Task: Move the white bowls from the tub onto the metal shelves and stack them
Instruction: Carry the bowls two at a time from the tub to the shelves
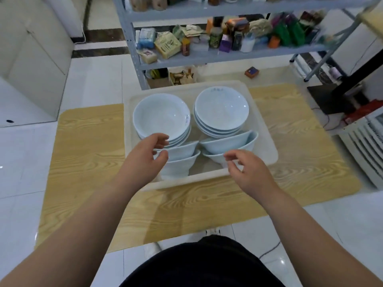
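Observation:
A translucent white tub (267, 139) sits on a wood-grain mat on the floor. Inside it stand two upright stacks of white bowls, a left stack (161, 116) and a right stack (221, 107). In front of them several bowls lie tipped on their sides, some on the left (180, 160) and some on the right (230, 141). My left hand (143, 160) hovers over the left tipped bowls with its fingers apart and holds nothing. Over the tub's near rim my right hand (250, 172) is open too, just beside the right tipped bowls. The grey metal shelves (207, 58) stand behind the tub.
The shelves' lower levels are crowded with packets, jars and boxes (167, 45). A small box (251, 71) lies on the floor behind the tub. A black stand base (331, 98) with cables sits at the right, and a white slatted appliance (369, 150) beside it. White cabinets (35, 59) line the left.

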